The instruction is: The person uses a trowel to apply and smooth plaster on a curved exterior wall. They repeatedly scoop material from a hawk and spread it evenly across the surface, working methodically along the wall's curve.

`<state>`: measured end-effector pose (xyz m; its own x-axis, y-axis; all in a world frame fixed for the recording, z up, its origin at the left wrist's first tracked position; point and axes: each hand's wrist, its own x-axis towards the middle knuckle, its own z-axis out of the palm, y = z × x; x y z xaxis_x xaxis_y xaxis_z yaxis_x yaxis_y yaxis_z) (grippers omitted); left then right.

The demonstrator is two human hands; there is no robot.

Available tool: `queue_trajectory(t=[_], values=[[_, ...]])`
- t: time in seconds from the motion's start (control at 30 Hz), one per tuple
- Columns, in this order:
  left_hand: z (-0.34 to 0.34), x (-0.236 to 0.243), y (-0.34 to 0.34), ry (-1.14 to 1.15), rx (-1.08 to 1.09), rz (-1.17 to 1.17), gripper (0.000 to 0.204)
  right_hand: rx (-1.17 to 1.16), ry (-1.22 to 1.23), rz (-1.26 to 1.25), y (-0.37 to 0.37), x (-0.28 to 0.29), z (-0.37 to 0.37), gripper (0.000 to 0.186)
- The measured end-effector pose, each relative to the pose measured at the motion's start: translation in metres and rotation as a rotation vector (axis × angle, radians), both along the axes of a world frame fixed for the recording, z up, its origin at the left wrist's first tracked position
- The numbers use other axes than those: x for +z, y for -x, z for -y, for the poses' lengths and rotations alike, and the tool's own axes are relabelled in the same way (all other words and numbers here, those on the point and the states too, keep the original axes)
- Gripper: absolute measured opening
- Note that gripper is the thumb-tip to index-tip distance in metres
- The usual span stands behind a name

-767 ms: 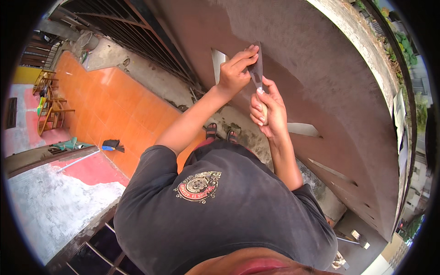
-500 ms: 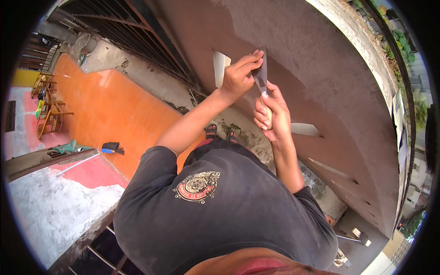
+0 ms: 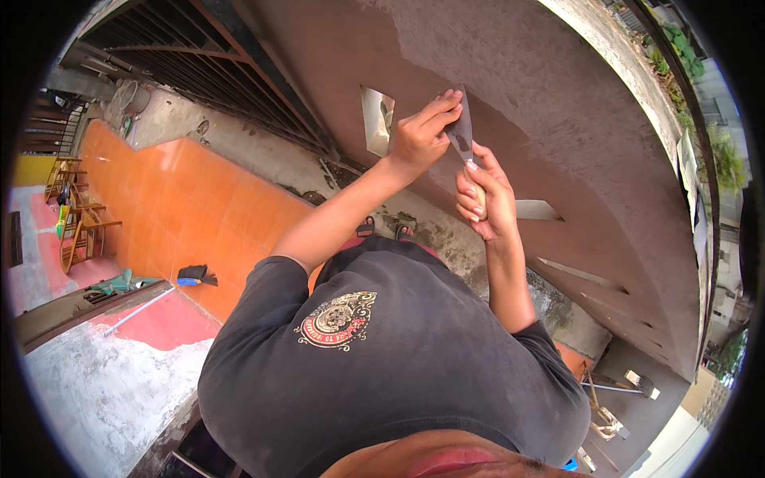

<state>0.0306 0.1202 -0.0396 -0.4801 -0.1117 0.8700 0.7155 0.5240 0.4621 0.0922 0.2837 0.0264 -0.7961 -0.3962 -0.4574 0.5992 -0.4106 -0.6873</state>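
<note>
My right hand [image 3: 486,195] is wrapped round the pale handle of a putty knife [image 3: 461,131], its grey blade pointing away from me at the wall. The fingertips of my left hand [image 3: 428,131] press on the blade's left side near its far end. That blade lies against or very close to a brown-painted wall [image 3: 343,48]; exact contact cannot be told. Around it the wall shows a ragged border between smooth brown and a rougher grey-brown patch [image 3: 478,56]. Just left of my left hand is a slanted opening [image 3: 376,119] in the wall.
More slanted openings [image 3: 538,209] run along the wall to the right. A dark metal gate [image 3: 207,56] stands at the upper left. Orange tiles [image 3: 191,203] hold a broom head [image 3: 195,276]; wooden chairs [image 3: 80,223] stand far left. A long-handled brush [image 3: 641,385] leans at lower right.
The view has shifted slightly. Both hands keep the same hold on the putty knife, which sits a little further right in the picture, with its blade still at the wall.
</note>
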Motion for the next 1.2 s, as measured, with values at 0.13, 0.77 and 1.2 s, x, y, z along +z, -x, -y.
queue_trajectory(t=[0.13, 0.77, 1.2], values=[[-0.008, -0.007, 0.001, -0.087, 0.034, 0.059, 0.037, 0.108, 0.122, -0.103, -0.003, -0.009, -0.01, 0.036], [-0.002, -0.006, 0.003, -0.005, -0.023, -0.001, 0.035, 0.034, 0.101, -0.061, -0.004, -0.011, -0.008, 0.034], [0.006, -0.003, 0.008, -0.018, -0.025, 0.059, 0.043, 0.02, 0.202, -0.049, -0.003, -0.013, -0.005, 0.031]])
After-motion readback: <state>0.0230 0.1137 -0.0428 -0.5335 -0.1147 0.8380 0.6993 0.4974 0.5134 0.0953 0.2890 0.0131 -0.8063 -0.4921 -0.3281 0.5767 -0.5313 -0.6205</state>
